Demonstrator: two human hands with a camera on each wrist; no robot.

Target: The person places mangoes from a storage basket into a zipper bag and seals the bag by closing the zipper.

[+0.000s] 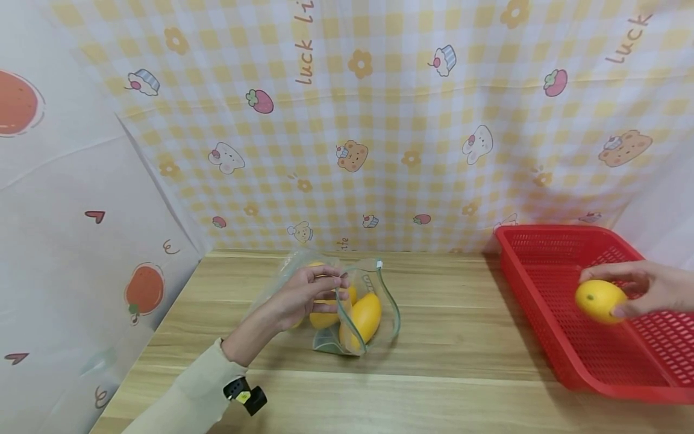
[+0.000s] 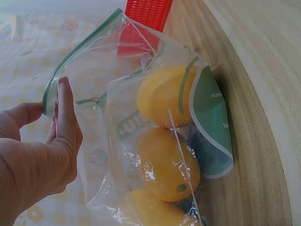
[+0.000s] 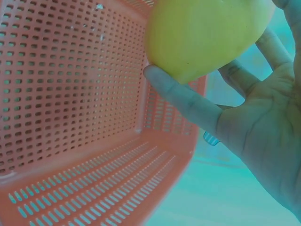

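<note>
A clear zip bag (image 1: 358,313) (image 2: 155,117) with a green seal stands open on the wooden table (image 1: 444,313), holding several yellow mangoes (image 1: 362,318) (image 2: 164,162). My left hand (image 1: 303,295) (image 2: 42,155) pinches the bag's near rim between thumb and fingers and keeps its mouth open. My right hand (image 1: 640,286) (image 3: 244,117) grips one yellow mango (image 1: 599,300) (image 3: 202,35) with fingers curled round it, held above the inside of the red plastic basket (image 1: 547,301) (image 3: 70,117) at the right.
The red perforated basket has no other fruit showing inside it. A yellow checked cloth with cartoon prints hangs behind the table, and a white printed sheet (image 1: 65,241) closes off the left side. Bare wood lies between bag and basket.
</note>
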